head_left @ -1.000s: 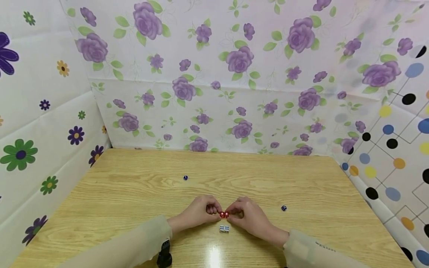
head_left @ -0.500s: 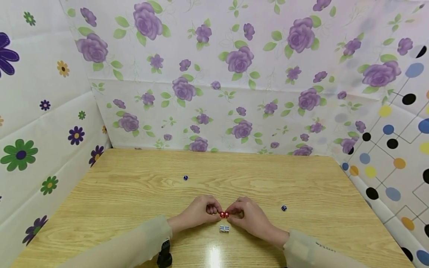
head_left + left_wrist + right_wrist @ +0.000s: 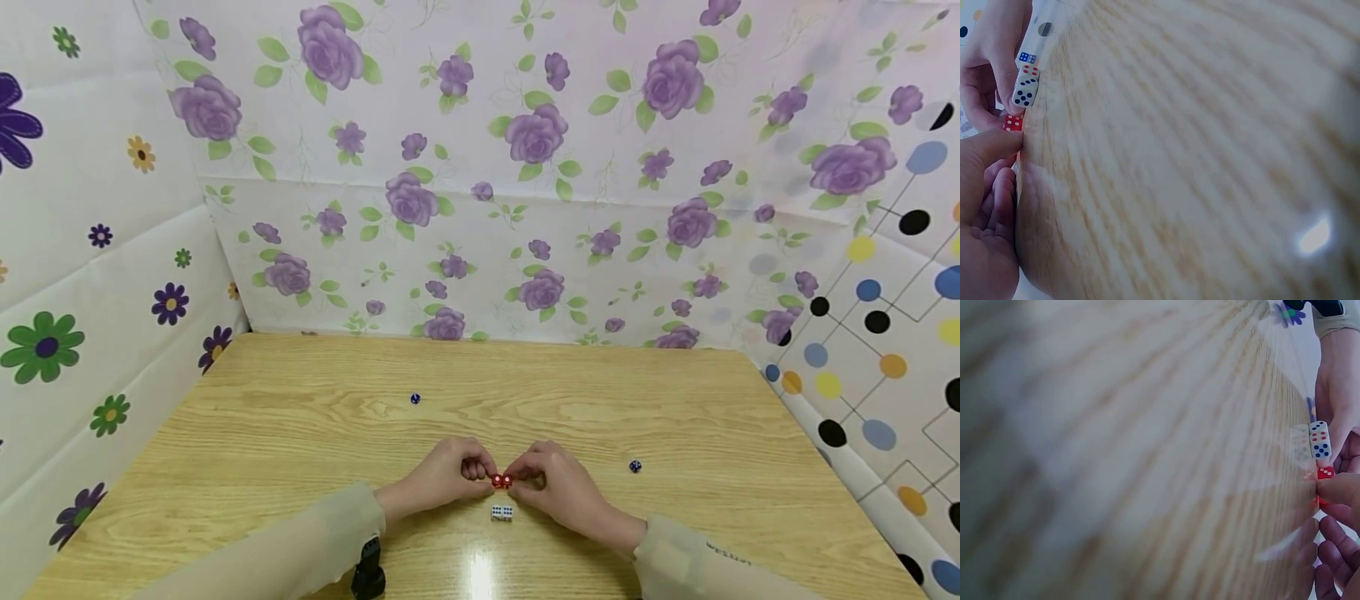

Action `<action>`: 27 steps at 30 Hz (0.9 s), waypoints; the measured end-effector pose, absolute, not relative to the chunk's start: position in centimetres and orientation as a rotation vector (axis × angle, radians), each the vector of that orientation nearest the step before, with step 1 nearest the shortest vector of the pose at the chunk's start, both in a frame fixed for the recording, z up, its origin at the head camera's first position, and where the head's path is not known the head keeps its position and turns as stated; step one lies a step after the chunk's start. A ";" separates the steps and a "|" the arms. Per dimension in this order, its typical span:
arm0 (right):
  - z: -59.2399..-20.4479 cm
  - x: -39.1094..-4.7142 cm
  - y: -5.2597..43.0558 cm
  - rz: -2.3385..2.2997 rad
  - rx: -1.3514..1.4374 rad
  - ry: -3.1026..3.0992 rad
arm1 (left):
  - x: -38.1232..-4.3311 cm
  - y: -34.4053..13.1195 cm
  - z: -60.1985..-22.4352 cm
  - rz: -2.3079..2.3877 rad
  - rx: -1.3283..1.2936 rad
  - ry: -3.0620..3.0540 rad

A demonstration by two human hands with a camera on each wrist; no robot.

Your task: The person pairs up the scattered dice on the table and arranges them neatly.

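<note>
Two red dice sit side by side on the wooden table, touching or nearly so, each showing one large white dot in the head view. My left hand (image 3: 446, 475) pinches the left red die (image 3: 497, 481) between thumb and index finger. From the other side, the right hand (image 3: 558, 483) pinches the right red die (image 3: 507, 481) the same way. Just nearer to me lies a pair of white dice (image 3: 502, 512), side by side with blue dots on top. In the wrist views, fingers hide much of the red dice; white dice (image 3: 1025, 90) (image 3: 1319, 439) stand close by.
One blue die (image 3: 416, 398) lies farther back, left of centre on the wooden table (image 3: 300, 417). Another blue die (image 3: 635, 466) is to the right of my right hand. Floral sheets (image 3: 480, 250) hang behind the table, with patterned sheets at both sides.
</note>
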State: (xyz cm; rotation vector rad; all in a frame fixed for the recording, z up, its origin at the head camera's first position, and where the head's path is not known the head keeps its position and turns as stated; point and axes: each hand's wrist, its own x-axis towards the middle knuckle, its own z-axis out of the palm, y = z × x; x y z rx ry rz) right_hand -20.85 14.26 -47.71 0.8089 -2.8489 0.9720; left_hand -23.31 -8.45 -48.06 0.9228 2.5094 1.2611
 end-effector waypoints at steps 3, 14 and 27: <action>-47.7 -20.9 14.3 0.973 0.812 -2.850 | -23.2 -8.4 -47.9 1.253 0.914 2.512; -47.8 -20.9 14.3 0.992 0.813 -2.855 | -23.3 -8.6 -47.4 1.236 0.897 2.474; -47.6 -20.9 14.3 0.989 0.795 -2.867 | -25.1 -10.1 -45.3 1.066 1.055 2.404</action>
